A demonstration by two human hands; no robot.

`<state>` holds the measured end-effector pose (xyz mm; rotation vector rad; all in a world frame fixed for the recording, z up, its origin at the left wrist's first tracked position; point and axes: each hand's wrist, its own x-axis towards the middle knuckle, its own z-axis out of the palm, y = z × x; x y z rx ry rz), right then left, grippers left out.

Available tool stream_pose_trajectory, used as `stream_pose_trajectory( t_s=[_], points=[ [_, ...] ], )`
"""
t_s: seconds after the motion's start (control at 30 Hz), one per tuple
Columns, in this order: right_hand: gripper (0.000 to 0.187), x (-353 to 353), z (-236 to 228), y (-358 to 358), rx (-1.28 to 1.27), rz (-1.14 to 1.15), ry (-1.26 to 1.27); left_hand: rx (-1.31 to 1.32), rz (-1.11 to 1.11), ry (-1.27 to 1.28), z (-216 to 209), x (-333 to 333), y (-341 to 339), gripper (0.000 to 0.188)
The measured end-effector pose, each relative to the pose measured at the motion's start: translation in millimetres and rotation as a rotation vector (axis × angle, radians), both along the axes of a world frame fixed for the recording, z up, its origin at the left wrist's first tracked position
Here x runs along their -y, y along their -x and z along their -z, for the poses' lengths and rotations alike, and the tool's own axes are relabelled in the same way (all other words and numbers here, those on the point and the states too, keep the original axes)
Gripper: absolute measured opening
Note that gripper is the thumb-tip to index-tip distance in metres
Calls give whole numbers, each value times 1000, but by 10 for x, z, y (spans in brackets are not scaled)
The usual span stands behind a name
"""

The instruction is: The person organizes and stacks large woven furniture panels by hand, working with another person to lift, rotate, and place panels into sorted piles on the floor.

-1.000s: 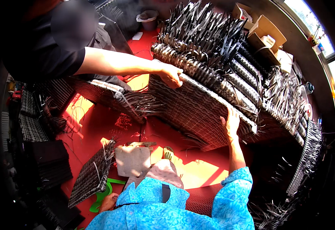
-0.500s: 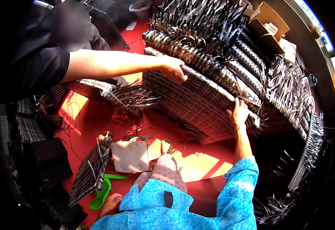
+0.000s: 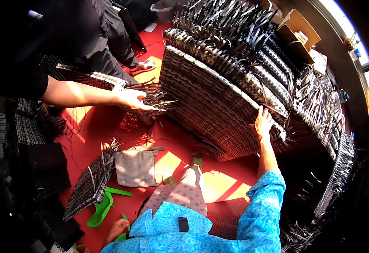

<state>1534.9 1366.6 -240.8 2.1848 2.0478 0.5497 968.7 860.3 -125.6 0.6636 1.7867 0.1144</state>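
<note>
A large woven rattan-style panel, grey and brown with a pale upper edge, leans against a stack of similar panels. My right hand grips that edge near its right end, fingers over the top and thumb on the front. Low on the left, my left hand is beside green plastic pieces; its fingers look bent, but whether they hold anything is unclear. A co-worker's hand reaches to loose strip ends on another woven panel at the left.
Stacked panels with bristling strip ends fill the far right. A smaller woven panel leans near a padded low seat on the red floor. An open cardboard box sits at the back, and dark stacks stand left.
The co-worker's hand has left the large panel's upper edge and moved left and down to the loose strips. My right hand stays on the panel. The view has shifted slightly.
</note>
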Motion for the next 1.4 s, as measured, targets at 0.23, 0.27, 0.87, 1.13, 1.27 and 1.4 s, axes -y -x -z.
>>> stream_pose_trajectory(
  t_s=[0.23,0.27,0.87,1.13,1.27,1.4],
  points=[
    [99,58,-358,64,-147,-7,160,76,17,184,-98,-416,-594,24],
    [98,57,-357,36,-161,-4,179,61,69,202,-229,-769,-779,24],
    [78,30,-130,146,-122,-257,197,197,11,-103,849,-1412,-1058,20],
    [81,114,-68,388,-111,-308,380,167,-108,-157,1273,-1116,-1219,20],
    [77,97,87,323,7,-466,323,231,-194,-153,1520,-1019,-1342,18],
    [72,-17,306,280,20,-442,391,263,-220,-196,1848,-1025,-1313,18]
  ],
)
